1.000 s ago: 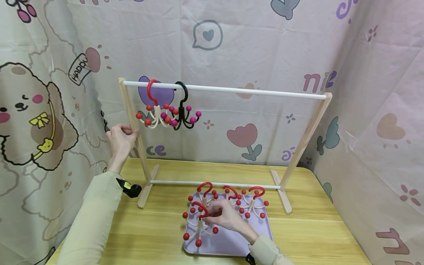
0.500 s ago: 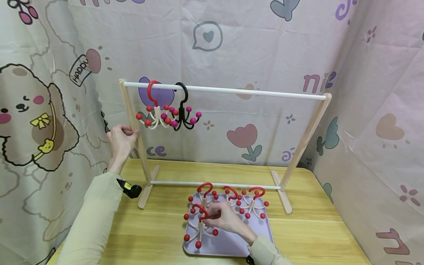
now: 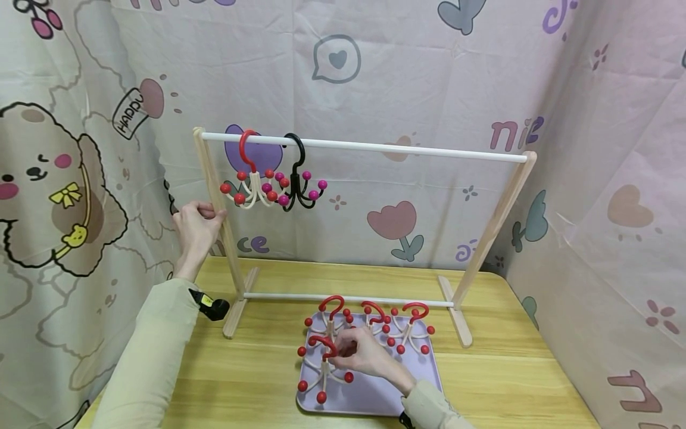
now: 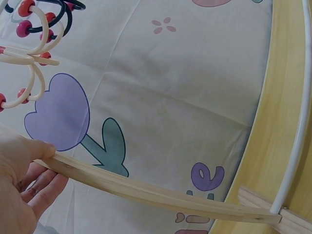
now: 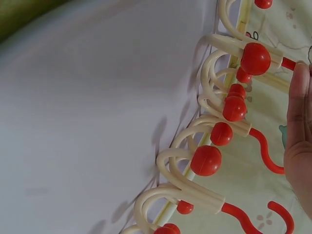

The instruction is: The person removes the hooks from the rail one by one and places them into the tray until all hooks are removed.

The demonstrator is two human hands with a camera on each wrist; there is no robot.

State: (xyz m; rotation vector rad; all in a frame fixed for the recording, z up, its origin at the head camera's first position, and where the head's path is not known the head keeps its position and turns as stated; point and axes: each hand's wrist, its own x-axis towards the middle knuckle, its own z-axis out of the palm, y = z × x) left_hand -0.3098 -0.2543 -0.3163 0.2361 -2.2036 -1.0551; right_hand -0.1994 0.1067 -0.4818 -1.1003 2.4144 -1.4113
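Note:
My left hand (image 3: pixel 197 229) grips the left wooden post (image 4: pixel 146 192) of a rack, thumb on one side and fingers on the other. Low at the front, my right hand (image 3: pixel 364 354) pinches the red hook (image 3: pixel 325 344) of a cream multi-arm hanger (image 3: pixel 324 372) with red ball tips. This hanger stands at the left of a lilac tray (image 3: pixel 370 399). In the right wrist view, the fingers (image 5: pixel 300 105) partly hide the hook. Several similar hangers, one of them a red-hooked hanger (image 3: pixel 409 330), stand along the tray's back.
From the rack's white top rail (image 3: pixel 407 148) hang a cream hanger (image 3: pixel 254 185) with a red hook and a black hanger (image 3: pixel 295 182) with pink balls. A lower white rail (image 3: pixel 289 296) runs behind the tray. Patterned cloth (image 3: pixel 343 107) encloses the wooden table (image 3: pixel 514 369).
The red hook in my right hand has turned and now lies flatter and lower. Its hanger has shifted slightly downward in view. My left hand stays on the post.

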